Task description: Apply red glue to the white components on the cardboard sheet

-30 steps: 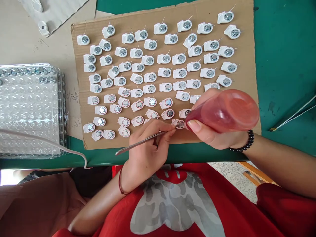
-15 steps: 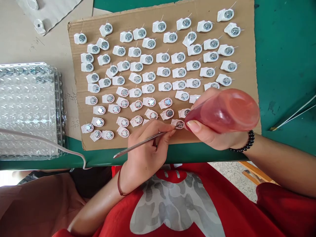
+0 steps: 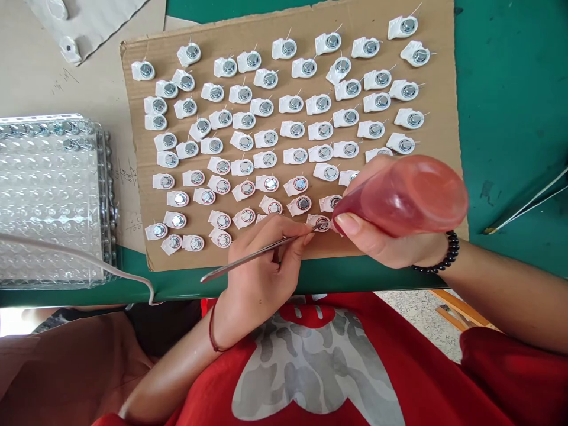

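Note:
My left hand (image 3: 261, 272) is closed in a pinch around a slim metal tool (image 3: 239, 262), whose tip rests at a small white part with a round silver disc (image 3: 322, 223). My right hand (image 3: 381, 245) wraps round a translucent red squeeze bottle (image 3: 412, 195), tilted so that its base faces up. The bottle's narrow end is down beside that same part, and its very tip is hard to make out. Several rows of similar white parts lie on a cardboard sheet (image 3: 437, 148); the ones towards the far side carry thin wires. Both hands cover some of them.
Stacked clear plastic trays (image 3: 48, 207) stand at the left, with a pale cable (image 3: 89, 257) crossing them. Tweezers (image 3: 528, 201) lie on the green tabletop (image 3: 510, 106) at the right. At the far left is a white sheet (image 3: 95, 23). Another person's body (image 3: 66, 373) is at the lower left.
Almost nothing differs. The cardboard and its parts appear slightly further left in view; both hands keep their holds, with the tool and bottle at the same part.

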`<action>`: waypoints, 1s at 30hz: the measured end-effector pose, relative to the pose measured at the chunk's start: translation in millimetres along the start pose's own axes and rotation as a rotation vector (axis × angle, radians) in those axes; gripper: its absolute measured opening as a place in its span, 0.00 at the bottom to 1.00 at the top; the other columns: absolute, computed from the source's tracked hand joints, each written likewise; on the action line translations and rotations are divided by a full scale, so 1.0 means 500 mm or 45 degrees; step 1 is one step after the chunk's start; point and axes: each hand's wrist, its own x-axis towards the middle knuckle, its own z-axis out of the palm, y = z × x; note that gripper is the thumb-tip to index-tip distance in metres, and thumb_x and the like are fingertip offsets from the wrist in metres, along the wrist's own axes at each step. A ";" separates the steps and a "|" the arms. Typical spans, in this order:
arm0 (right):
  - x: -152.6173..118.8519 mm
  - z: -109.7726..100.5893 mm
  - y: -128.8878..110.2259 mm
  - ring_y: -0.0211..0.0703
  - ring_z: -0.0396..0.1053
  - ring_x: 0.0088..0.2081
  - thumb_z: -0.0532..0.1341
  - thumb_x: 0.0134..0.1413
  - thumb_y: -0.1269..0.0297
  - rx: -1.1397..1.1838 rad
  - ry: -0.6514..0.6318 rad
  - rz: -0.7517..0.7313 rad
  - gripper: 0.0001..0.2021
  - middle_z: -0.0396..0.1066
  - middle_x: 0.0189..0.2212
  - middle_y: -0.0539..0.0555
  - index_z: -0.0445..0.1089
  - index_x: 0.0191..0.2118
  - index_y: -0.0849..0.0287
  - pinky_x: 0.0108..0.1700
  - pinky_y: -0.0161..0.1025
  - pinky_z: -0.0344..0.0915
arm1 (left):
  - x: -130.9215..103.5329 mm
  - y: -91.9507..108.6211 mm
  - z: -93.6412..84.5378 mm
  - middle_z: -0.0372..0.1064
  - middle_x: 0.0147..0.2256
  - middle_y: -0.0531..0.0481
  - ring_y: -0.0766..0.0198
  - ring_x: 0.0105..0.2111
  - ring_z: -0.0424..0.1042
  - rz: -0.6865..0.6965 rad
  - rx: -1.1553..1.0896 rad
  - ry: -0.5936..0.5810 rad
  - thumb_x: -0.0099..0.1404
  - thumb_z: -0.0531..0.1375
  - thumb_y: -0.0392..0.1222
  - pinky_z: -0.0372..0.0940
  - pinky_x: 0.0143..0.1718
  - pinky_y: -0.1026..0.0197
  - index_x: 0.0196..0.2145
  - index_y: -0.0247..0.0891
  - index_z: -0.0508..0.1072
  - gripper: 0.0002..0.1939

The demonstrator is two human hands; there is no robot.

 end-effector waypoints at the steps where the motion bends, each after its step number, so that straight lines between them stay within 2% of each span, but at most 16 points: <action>1: 0.000 0.000 0.001 0.34 0.65 0.25 0.65 0.43 0.60 0.001 0.001 -0.008 0.08 0.68 0.23 0.47 0.66 0.24 0.56 0.28 0.34 0.66 | 0.000 0.000 0.000 0.67 0.27 0.56 0.71 0.26 0.66 -0.002 -0.007 -0.003 0.59 0.59 0.31 0.62 0.28 0.68 0.31 0.39 0.68 0.05; 7: 0.004 -0.008 0.001 0.36 0.65 0.24 0.65 0.45 0.60 -0.029 -0.068 -0.009 0.08 0.67 0.23 0.47 0.66 0.23 0.54 0.27 0.37 0.67 | 0.001 0.002 -0.002 0.68 0.28 0.56 0.71 0.27 0.67 -0.016 0.003 -0.025 0.59 0.59 0.31 0.64 0.29 0.68 0.32 0.39 0.68 0.05; 30: 0.005 -0.008 0.004 0.35 0.64 0.23 0.65 0.44 0.59 -0.036 -0.057 0.007 0.10 0.66 0.21 0.47 0.66 0.22 0.55 0.26 0.36 0.64 | 0.001 -0.002 -0.001 0.69 0.28 0.55 0.71 0.27 0.67 -0.001 -0.047 -0.007 0.59 0.59 0.30 0.63 0.29 0.68 0.33 0.39 0.68 0.06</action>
